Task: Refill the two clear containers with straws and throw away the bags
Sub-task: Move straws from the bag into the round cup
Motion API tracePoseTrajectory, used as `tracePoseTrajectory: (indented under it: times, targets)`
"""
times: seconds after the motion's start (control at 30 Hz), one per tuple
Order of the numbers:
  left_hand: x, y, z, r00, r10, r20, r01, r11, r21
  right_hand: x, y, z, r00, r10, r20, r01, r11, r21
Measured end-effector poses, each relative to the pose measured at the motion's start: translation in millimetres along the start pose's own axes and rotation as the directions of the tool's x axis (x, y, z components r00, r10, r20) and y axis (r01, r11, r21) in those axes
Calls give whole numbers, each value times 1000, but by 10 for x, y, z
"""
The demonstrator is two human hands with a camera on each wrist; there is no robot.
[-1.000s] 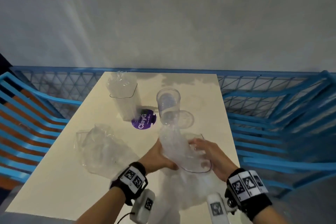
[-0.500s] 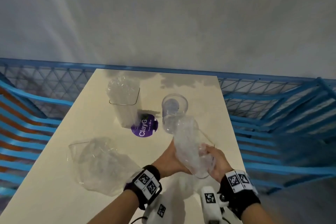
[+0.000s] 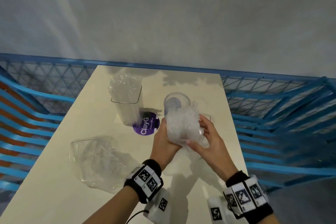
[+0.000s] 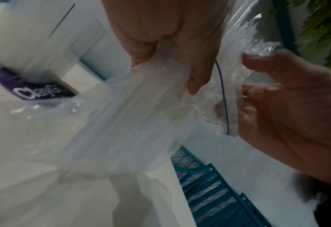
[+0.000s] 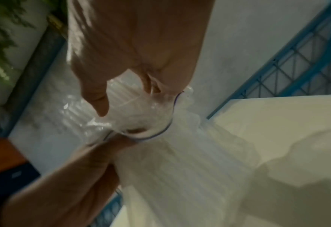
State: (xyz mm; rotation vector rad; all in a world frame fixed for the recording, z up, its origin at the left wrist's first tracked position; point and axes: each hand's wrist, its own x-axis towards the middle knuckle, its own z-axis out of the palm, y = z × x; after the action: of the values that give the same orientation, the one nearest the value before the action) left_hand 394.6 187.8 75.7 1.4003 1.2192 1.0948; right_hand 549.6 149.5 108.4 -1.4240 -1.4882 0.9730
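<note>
Both hands hold a clear zip bag of straws above the cream table, just in front of the round clear container. My left hand grips the bag from the left and my right hand from the right. In the left wrist view my left hand clasps the straw bundle while my right hand pinches the bag's zip edge. In the right wrist view my right hand curls over the bag's mouth. A square clear container full of straws stands at the back left.
An empty crumpled clear bag lies on the table's left side. A purple round sticker is on the table between the containers. Blue metal racks flank the table on both sides, and a grey wall rises behind.
Both hands have raised the bag of straws off the table and carried it away from me, up to the round container. The bag is now bunched tighter between the hands.
</note>
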Motion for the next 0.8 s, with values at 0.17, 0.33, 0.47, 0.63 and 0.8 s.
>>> tracePoseTrajectory:
  times: [0.17,0.33,0.47,0.63,0.8]
  targets:
    - [-64,-81,-7,985,5,174,-22,995,94,191,213,209,995,96,-25,-99,981,-165]
    - [-16,-270,-199,970,-186,155,161,974,160,267,110,149,998,69,-12,-70,995,-71]
    - [62,-320,-290,968,-226,108,201,958,205,382,-102,33,993,4,-115,-3,1000,7]
    - [123,-297,-347,972,-223,67,203,952,231,554,-407,-131,984,-54,-172,80,986,146]
    - [131,-273,-409,955,-275,111,244,941,235,700,-507,-222,981,-88,-174,122,973,196]
